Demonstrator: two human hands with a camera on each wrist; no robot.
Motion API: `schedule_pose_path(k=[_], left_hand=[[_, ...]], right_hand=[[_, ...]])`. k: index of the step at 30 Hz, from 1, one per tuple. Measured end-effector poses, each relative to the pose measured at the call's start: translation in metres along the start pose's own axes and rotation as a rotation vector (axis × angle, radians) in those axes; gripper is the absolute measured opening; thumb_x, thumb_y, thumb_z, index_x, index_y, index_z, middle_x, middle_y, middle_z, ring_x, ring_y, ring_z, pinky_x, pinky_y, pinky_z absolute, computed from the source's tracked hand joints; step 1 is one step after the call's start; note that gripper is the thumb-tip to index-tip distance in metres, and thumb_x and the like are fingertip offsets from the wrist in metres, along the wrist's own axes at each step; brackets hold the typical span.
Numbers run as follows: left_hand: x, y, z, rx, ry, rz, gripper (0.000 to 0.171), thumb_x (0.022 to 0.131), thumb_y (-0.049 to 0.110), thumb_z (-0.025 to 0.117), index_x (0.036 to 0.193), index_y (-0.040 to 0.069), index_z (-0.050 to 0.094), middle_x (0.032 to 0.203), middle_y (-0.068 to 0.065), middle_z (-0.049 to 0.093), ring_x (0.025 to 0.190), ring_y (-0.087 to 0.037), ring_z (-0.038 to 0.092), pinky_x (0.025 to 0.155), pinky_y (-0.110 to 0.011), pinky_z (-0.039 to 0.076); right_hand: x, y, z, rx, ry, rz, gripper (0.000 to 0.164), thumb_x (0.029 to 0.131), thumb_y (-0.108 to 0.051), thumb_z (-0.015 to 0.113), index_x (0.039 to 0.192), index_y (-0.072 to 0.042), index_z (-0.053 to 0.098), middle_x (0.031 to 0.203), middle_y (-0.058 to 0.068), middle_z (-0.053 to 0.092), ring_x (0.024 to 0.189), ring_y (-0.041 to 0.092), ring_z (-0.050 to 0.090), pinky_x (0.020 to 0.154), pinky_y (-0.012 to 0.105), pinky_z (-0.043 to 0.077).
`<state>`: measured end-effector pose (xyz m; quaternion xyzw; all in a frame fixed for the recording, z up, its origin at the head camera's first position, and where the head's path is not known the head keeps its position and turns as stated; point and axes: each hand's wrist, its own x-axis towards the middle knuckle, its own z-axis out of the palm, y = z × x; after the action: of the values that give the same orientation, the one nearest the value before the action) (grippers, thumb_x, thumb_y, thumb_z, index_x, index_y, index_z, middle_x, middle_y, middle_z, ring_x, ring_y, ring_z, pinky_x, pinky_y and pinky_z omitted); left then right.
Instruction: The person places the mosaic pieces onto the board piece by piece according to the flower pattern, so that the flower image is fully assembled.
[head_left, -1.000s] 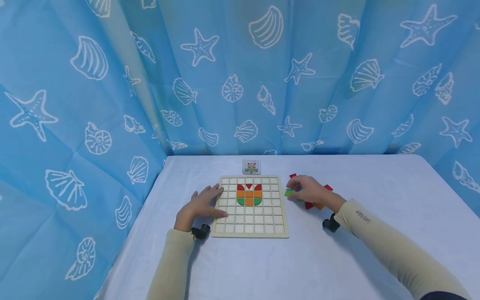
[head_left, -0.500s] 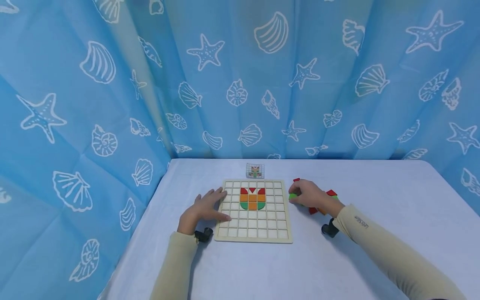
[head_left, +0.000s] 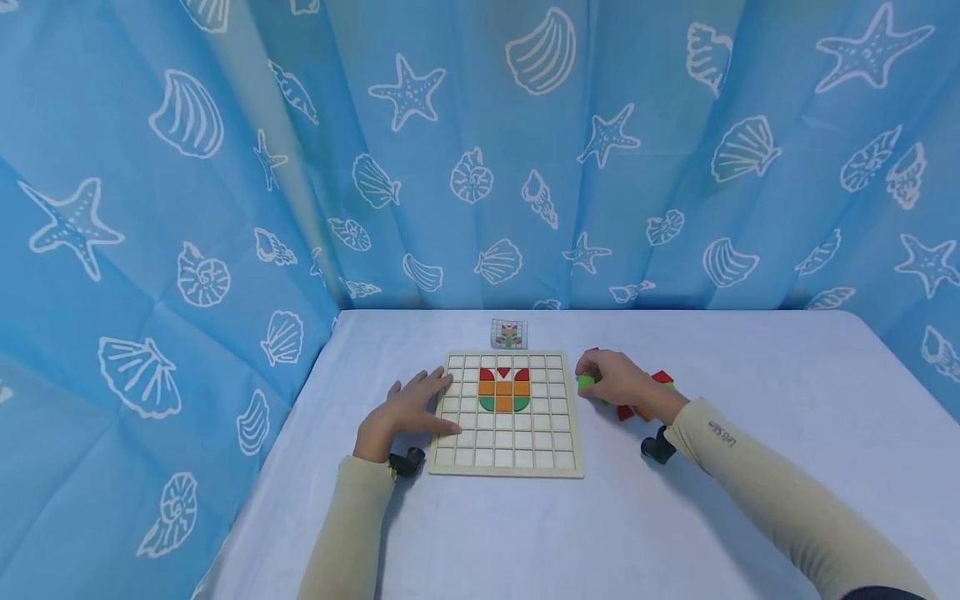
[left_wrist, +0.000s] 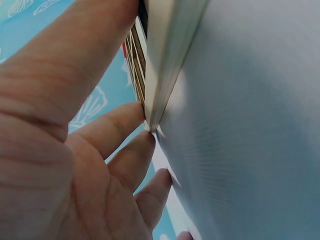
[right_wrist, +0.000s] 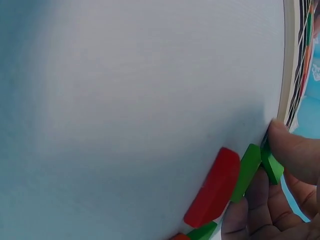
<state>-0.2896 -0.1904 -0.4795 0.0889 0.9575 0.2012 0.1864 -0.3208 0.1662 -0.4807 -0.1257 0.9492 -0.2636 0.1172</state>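
The pale wooden grid board lies flat on the table. Near its top middle sits a pattern of red, orange and green pieces. My left hand rests along the board's left side, fingers spread; the left wrist view has the fingertips right at the board's edge. Just right of the board, my right hand pinches a small green piece between thumb and fingers. In the right wrist view, another green piece and a red piece lie close by.
Loose red, orange and green pieces lie partly hidden under the right hand and wrist. A small picture card of a gridded figure stands behind the board. A white cloth covers the table; a blue shell-print curtain hangs behind.
The green piece at my right fingertips has turned and now shows a rounder face between thumb and fingers. My left hand stays on the board. The head view shifts slightly.
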Motion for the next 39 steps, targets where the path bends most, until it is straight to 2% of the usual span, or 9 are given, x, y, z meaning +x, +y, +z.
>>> schedule_pose_path(k=[6,11,18,24,28,32,39], left_hand=[[0.000,0.001,0.000,-0.004,-0.007,-0.002,0.099,0.074,0.054,0.081,0.155,0.024,0.034,0.166,-0.001,0.021,0.155,-0.029,0.009,0.122,-0.062,0.002],[-0.001,0.001,-0.001,0.001,0.000,-0.001,0.099,0.074,0.054,0.081,0.155,0.024,0.034,0.166,-0.001,0.021,0.155,-0.029,0.009,0.122,-0.062,0.002],[-0.003,0.003,-0.002,0.003,0.006,-0.003,0.098,0.075,0.053,0.081,0.155,0.023,0.033,0.166,-0.003,0.021,0.155,-0.031,0.010,0.121,-0.064,0.003],[-0.005,0.004,-0.002,-0.008,0.005,0.013,0.098,0.075,0.051,0.081,0.155,0.021,0.034,0.166,-0.005,0.022,0.154,-0.032,0.010,0.121,-0.065,0.003],[-0.005,0.004,-0.004,-0.011,-0.006,0.013,0.099,0.075,0.052,0.081,0.156,0.022,0.033,0.166,-0.004,0.021,0.155,-0.031,0.009,0.121,-0.064,0.001],[-0.003,0.003,-0.004,-0.009,-0.007,0.007,0.100,0.074,0.053,0.081,0.156,0.022,0.033,0.166,-0.004,0.020,0.155,-0.030,0.008,0.121,-0.064,0.001],[0.000,0.002,-0.001,-0.007,-0.010,0.014,0.100,0.074,0.053,0.081,0.156,0.022,0.032,0.166,-0.004,0.020,0.155,-0.031,0.008,0.121,-0.065,0.002]], right_hand=[[-0.001,0.000,-0.005,0.025,0.006,0.004,0.025,0.089,-0.012,0.072,0.113,-0.011,0.065,0.120,0.014,0.066,0.104,0.028,0.057,0.098,0.048,0.052],[0.000,-0.003,-0.011,0.046,0.068,-0.018,0.024,0.091,-0.013,0.070,0.115,-0.010,0.066,0.114,0.011,0.067,0.102,0.027,0.059,0.095,0.045,0.053],[-0.001,-0.014,-0.018,0.033,0.134,-0.027,0.018,0.091,-0.016,0.072,0.107,-0.009,0.069,0.103,0.009,0.069,0.093,0.024,0.060,0.082,0.037,0.056],[-0.003,-0.020,-0.018,0.033,0.147,-0.018,0.014,0.093,-0.015,0.069,0.104,-0.009,0.067,0.101,0.008,0.069,0.091,0.023,0.057,0.085,0.039,0.053],[-0.001,-0.025,-0.017,0.032,0.165,-0.013,0.011,0.093,-0.017,0.069,0.102,-0.011,0.066,0.097,0.006,0.067,0.088,0.022,0.057,0.081,0.035,0.052],[-0.001,-0.034,-0.016,0.029,0.169,-0.051,0.010,0.091,-0.016,0.071,0.100,-0.011,0.068,0.096,0.006,0.068,0.088,0.022,0.058,0.079,0.035,0.053],[-0.004,-0.048,-0.003,0.041,0.132,-0.103,0.011,0.091,-0.016,0.072,0.101,-0.011,0.069,0.099,0.005,0.070,0.092,0.021,0.063,0.085,0.038,0.056]])
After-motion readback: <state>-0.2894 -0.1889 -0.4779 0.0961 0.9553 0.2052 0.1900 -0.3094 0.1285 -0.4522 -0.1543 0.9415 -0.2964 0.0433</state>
